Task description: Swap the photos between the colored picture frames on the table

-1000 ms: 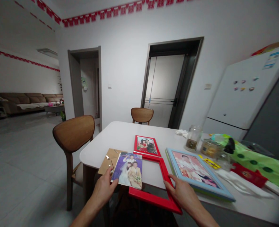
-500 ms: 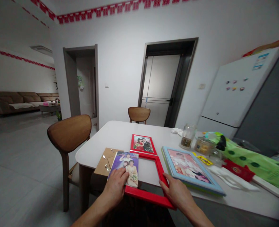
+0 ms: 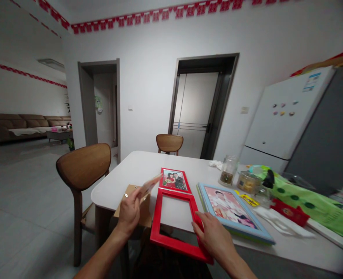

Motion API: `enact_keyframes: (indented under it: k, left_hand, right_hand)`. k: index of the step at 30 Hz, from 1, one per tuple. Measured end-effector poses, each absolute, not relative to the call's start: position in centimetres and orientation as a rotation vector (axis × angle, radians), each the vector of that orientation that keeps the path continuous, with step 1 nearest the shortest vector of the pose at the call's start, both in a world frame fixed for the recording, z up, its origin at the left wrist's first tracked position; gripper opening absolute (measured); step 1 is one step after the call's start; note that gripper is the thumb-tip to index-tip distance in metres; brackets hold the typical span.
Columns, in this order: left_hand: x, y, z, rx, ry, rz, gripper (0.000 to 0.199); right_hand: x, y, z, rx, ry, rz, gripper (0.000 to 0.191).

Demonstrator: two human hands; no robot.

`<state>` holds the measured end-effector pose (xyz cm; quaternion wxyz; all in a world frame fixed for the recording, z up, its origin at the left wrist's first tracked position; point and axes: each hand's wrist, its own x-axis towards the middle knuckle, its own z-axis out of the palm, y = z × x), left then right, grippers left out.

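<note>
My left hand (image 3: 130, 211) grips a photograph (image 3: 149, 186) between thumb and fingers, raised and tilted so that it is seen almost edge-on. Under it lies a brown backing board (image 3: 145, 211) with small metal clips. My right hand (image 3: 213, 234) holds the right side of an empty red picture frame (image 3: 157, 217), whose near end juts over the table edge. Just beyond that frame, a second red picture frame (image 3: 188, 185) lies flat with a couple's photo in it. To the right, a light blue picture frame (image 3: 232, 217) with a picture rests on a stack.
On the white table (image 3: 122, 170) stand a glass jar (image 3: 229, 170), a lidded container (image 3: 248, 182) and a green bag (image 3: 311, 197). White tissues (image 3: 284, 223) lie on the right. Wooden chairs (image 3: 85, 162) stand left and at the far end.
My left hand has lifted the photograph off the backing board and the frame's left side, turning it from face-up to nearly edge-on. My right hand stays at the red frame.
</note>
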<state>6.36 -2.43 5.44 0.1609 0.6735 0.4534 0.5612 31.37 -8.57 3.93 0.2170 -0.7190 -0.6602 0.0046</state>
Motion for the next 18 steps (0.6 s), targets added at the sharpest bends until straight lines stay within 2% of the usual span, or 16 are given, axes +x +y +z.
enact_keyframes:
  k: [2, 8, 12, 16, 18]
  left_hand:
    - [7.0, -2.5, 6.5, 1.577, 1.179, 1.696, 0.028]
    - [12.8, -5.3, 5.7, 0.736, 0.595, 1.559, 0.035]
    - [14.6, -6.3, 4.0, 0.693, 0.526, 1.429, 0.038]
    - [12.5, -5.2, 2.9, 0.868, 0.713, 1.469, 0.050]
    - [11.3, -4.8, 2.5, 1.074, 0.885, 1.458, 0.049]
  right_hand:
    - [30.3, -8.2, 4.3, -1.784, -1.765, 0.145, 0.039]
    - [25.7, -6.5, 3.4, -1.258, -0.957, 1.148, 0.040]
    - [25.7, -5.7, 3.7, -0.928, -0.553, 1.177, 0.033]
    - [28.9, -5.2, 4.5, -1.040, -0.584, 1.232, 0.037]
    - [30.5, -5.0, 4.5, -1.164, -0.697, 1.181, 0.036]
